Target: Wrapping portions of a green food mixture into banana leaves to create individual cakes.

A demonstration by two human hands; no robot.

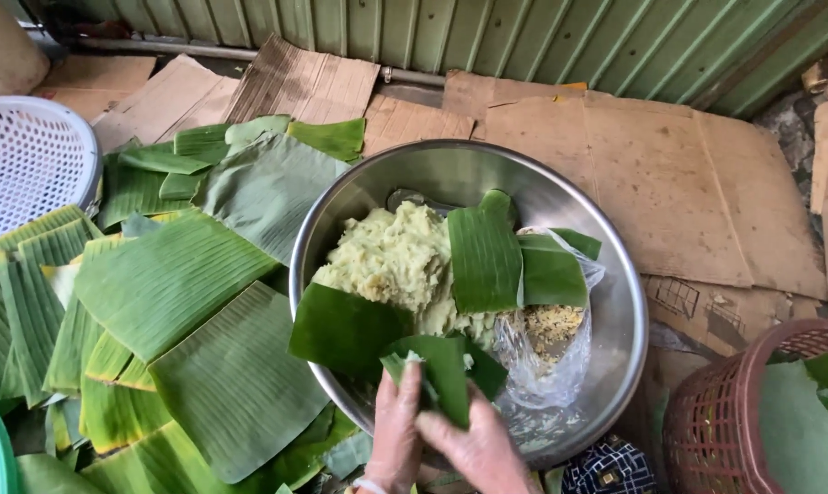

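Observation:
Both hands wear thin clear gloves and meet at the bottom centre over the near rim of a large steel bowl (629,311). My left hand (397,430) and my right hand (478,448) together grip a folded green banana leaf piece (446,375), pressing its folds shut. Inside the bowl lies a mound of pale yellow sticky mash (397,258), two leaf pieces (485,256) resting on it, and a clear plastic bag (551,343) with yellowish crumbs.
A heap of cut banana leaves (171,284) covers the ground at the left. A white plastic basket (25,155) stands at the far left, a dark red basket (729,412) with leaves at the lower right. Flattened cardboard (661,183) lies before a green corrugated wall (523,37).

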